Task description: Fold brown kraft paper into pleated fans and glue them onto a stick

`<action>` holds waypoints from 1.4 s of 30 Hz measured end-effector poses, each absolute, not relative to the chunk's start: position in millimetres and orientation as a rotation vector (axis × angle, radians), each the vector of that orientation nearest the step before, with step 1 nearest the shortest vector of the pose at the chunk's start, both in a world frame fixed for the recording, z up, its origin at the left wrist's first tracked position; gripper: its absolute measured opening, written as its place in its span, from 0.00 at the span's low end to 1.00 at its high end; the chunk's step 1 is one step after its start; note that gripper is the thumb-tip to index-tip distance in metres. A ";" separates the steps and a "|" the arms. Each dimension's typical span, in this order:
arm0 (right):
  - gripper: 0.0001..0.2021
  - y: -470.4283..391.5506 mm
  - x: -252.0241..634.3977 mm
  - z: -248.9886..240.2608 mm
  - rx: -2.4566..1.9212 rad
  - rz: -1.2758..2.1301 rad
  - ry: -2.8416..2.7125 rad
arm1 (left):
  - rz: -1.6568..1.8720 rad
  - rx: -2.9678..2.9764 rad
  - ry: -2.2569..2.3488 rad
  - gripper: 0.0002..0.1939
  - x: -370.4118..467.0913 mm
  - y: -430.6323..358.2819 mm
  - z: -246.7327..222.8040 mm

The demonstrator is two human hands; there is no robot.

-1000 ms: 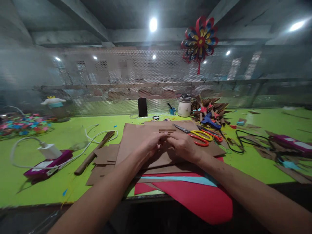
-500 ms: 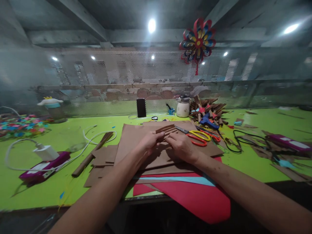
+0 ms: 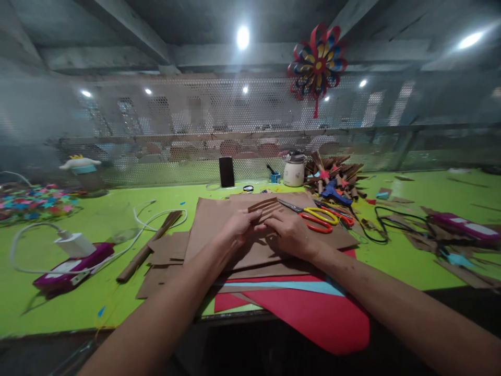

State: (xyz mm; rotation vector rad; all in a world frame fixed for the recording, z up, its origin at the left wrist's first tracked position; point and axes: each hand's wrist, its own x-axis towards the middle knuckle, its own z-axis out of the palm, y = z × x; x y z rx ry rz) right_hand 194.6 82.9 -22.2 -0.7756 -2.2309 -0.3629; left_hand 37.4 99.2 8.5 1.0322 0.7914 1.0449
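Between my hands is a piece of brown paper cut into narrow strips at its far end. My left hand pinches its left side, thumb on top. My right hand is curled at its near right side, fingertips bent against the strips; part of the paper is hidden behind the fingers. Both hands are above a stack of large brown paper sheets. Just right of my right hand lie scissors with yellow and red handles, blades pointing left toward the strips.
Red paper hangs over the table's front edge. A rolled brown paper stick and a purple power strip lie left. Behind stand a dark upright slab and a white jar. Right are a blue glue gun and bundled paper sticks.
My hands stay at nearly the same spot on the paper. The right fingers have shifted slightly, and the cut strips lie a little differently. The view has tilted marginally.
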 end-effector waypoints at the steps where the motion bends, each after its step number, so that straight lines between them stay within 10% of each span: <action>1: 0.06 82.3 194.0 -21.9 -0.768 -0.310 -2.219 | 1.048 1.041 0.800 0.12 36.9 99.9 8.3; 14: 0.12 121.3 228.8 -0.5 -1.301 0.610 -1.451 | 1.191 0.964 0.905 0.07 36.3 106.0 6.7; 25: 0.05 148.5 289.5 5.9 -1.753 0.285 -1.944 | 1.163 0.998 0.933 0.10 35.6 106.0 8.7; 35: 0.30 161.0 302.6 -6.7 -1.906 0.222 -2.370 | 1.237 0.973 1.002 0.09 35.4 106.6 5.0; 42: 0.16 159.9 297.9 1.4 -1.872 0.167 -2.218 | 1.436 0.952 1.011 0.11 33.0 109.4 2.2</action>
